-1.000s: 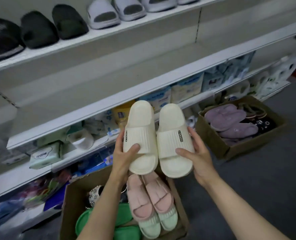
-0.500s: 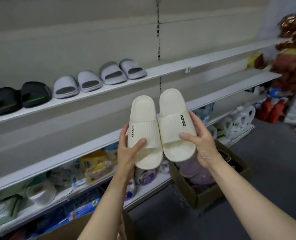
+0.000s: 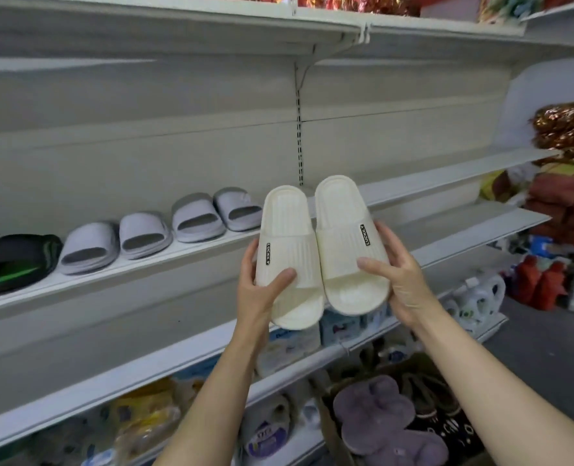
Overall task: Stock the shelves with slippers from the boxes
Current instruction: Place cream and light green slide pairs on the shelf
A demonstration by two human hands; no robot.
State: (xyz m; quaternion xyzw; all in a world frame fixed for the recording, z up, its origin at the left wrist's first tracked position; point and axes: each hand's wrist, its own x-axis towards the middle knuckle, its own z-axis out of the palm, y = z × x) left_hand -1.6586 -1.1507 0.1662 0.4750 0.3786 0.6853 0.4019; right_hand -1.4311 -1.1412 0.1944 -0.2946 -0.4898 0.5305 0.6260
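Here, a pair of cream slide slippers is held up in front of white store shelving, seen from a head-worn camera. The left slipper (image 3: 287,253) is grasped by the left hand (image 3: 258,290), thumb laid across its ribbed strap and fingers curled behind the sole. The right slipper (image 3: 347,243) is gripped the same way by the right hand (image 3: 400,277), thumb on the strap and fingers wrapped round the outer edge. The two slippers are held side by side, touching along their inner edges, toes tilted up and away, each strap carrying a small black label.

Behind them, a middle shelf (image 3: 184,260) is already lined with footwear: four pale grey slides (image 3: 157,227) are set in a row with their toes facing outward, and a black slipper with green stripes (image 3: 16,260) is placed at the far left. The held pair is raised at the level of this shelf, just to the right of the last grey slide, but is not resting on it.

Lower down, at the bottom right, a cardboard box (image 3: 332,428) is seen on the floor, with fluffy purple slippers (image 3: 376,418) and darker patterned footwear lying inside. Packaged household goods are stacked on the lower shelves, and white detergent jugs (image 3: 477,297) are stood at the right end.
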